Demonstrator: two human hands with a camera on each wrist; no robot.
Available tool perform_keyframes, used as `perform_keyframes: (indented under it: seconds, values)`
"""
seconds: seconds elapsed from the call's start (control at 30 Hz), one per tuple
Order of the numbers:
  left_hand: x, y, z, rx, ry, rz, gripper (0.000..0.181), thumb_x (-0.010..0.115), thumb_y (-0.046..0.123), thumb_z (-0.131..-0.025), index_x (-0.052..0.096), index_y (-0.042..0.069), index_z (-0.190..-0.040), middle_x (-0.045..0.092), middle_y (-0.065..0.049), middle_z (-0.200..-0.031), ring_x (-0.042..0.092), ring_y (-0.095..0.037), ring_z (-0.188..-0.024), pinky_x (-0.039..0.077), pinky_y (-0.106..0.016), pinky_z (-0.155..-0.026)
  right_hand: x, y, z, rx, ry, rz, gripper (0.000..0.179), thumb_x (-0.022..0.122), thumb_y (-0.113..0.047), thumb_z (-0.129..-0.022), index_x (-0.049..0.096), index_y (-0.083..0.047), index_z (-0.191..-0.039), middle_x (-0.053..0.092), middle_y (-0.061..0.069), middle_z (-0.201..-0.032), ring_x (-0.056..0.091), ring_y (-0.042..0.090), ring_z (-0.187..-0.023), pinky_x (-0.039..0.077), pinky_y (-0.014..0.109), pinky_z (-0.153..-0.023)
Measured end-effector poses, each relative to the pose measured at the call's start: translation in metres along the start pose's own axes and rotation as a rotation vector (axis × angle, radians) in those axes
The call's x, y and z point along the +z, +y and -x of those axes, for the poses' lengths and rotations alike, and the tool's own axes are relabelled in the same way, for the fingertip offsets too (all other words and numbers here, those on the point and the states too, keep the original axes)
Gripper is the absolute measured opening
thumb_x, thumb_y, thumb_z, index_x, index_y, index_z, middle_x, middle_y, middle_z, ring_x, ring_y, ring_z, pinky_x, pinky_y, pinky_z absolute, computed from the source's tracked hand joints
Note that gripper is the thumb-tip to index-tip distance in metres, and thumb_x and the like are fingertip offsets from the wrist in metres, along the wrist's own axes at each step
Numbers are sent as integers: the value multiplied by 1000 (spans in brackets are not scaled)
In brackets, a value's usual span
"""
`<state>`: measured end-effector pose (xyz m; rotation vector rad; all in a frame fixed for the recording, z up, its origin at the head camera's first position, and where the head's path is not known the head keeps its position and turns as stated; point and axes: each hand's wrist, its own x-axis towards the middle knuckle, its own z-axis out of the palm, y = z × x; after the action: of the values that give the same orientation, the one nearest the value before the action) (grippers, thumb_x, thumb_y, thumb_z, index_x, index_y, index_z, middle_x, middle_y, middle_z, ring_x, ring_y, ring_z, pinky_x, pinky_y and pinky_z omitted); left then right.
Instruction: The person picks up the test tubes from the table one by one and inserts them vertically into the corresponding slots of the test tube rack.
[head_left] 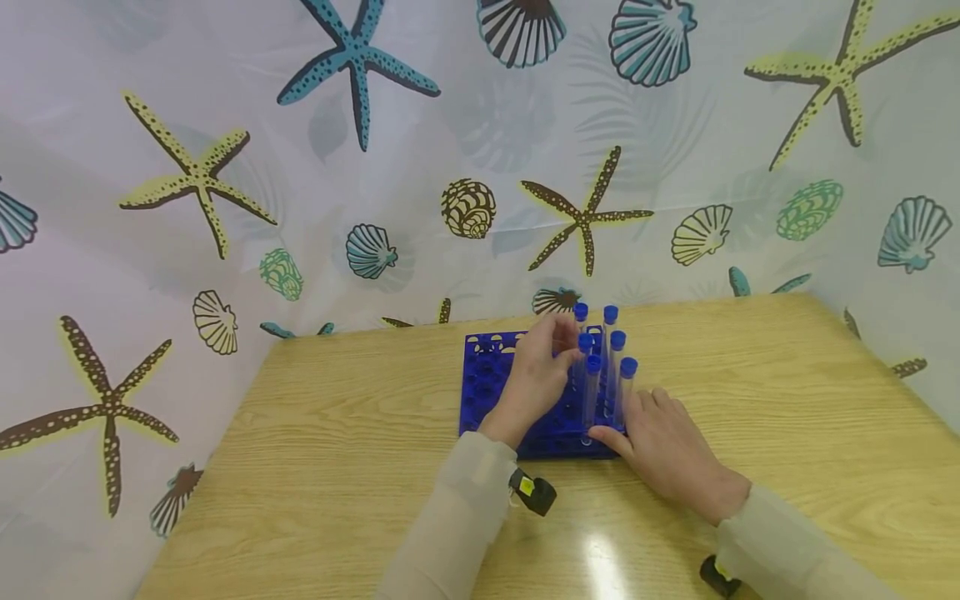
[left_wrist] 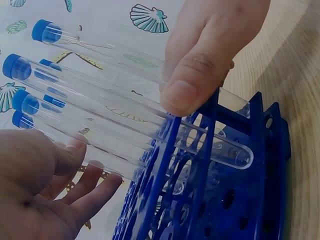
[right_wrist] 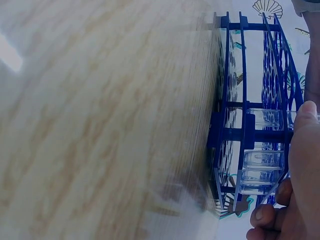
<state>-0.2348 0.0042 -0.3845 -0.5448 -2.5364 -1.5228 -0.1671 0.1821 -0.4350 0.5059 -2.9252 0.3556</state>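
A blue test tube rack (head_left: 487, 392) stands on the table, with several clear test tubes (head_left: 591, 396) with blue caps upright in its right end. My left hand (head_left: 531, 371) reaches over the rack from the left. Its thumb and fingertips close around a test tube (left_wrist: 92, 142) in the farther part of the group, below the cap. My right hand (head_left: 671, 446) grips the rack's right end, thumb along the front and fingers at the side. In the right wrist view, the tubes' lower ends (right_wrist: 262, 160) show between the rack's tiers, beside the right hand's thumb.
The wooden table (head_left: 337, 450) extends to both sides of the rack. Behind it hangs a pale cloth (head_left: 420, 183) printed with starfish and shells. The rack's left part shows rows of unfilled holes (left_wrist: 227, 200). Each forearm wears a small black wrist camera (head_left: 534, 493).
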Motion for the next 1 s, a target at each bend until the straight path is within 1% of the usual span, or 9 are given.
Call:
perform_keyframes:
  seconds: [0.17, 0.33, 0.43, 0.73, 0.87, 1.0]
  values:
    - [2, -2, 2, -23, -14, -29, 20, 64, 7, -95, 52, 16, -109, 60, 2, -102, 60, -9, -99, 52, -21, -85, 1, 0, 1, 3, -5, -5, 82, 43, -62, -98, 38, 5, -145, 64, 12, -108, 43, 21, -83, 34, 35, -74]
    - [4, -4, 4, -51, -24, -52, 20, 64, 8, -95, 53, 16, -110, 62, 2, -101, 61, -11, -97, 53, -20, -79, 1, 0, 1, 3, 0, -6, 82, 43, -62, -98, 37, 5, -145, 64, 13, -108, 44, 21, -83, 34, 35, -74]
    - [4, -4, 4, -57, -25, -66, 20, 64, 9, -96, 53, 16, -111, 63, 1, -102, 61, -11, -95, 52, -19, -76, 1, -1, 0, 2, 2, -7, 82, 43, -62, -98, 38, 5, -145, 65, 12, -108, 43, 21, -83, 34, 34, -73]
    - [2, -2, 5, -96, -32, -75, 19, 63, 11, -97, 53, 16, -111, 63, 1, -102, 60, -11, -91, 51, -19, -74, -1, -1, 0, -5, -1, -11, 80, 43, -61, -99, 37, 5, -145, 64, 12, -108, 43, 20, -81, 33, 33, -72]
    - [1, -1, 6, -106, -32, -80, 21, 64, 11, -96, 53, 16, -114, 63, 0, -102, 60, -12, -91, 51, -20, -74, 0, -1, -2, -6, -2, -22, 82, 42, -62, -99, 36, 4, -146, 65, 14, -112, 44, 21, -83, 34, 34, -72]
    - [-1, -1, 9, -116, -53, -84, 26, 64, 9, -96, 54, 14, -119, 63, -3, -106, 62, -14, -95, 53, -21, -77, 2, 0, -2, -1, -8, -71, 83, 43, -62, -98, 32, 1, -150, 64, 16, -122, 49, 24, -89, 40, 40, -78]
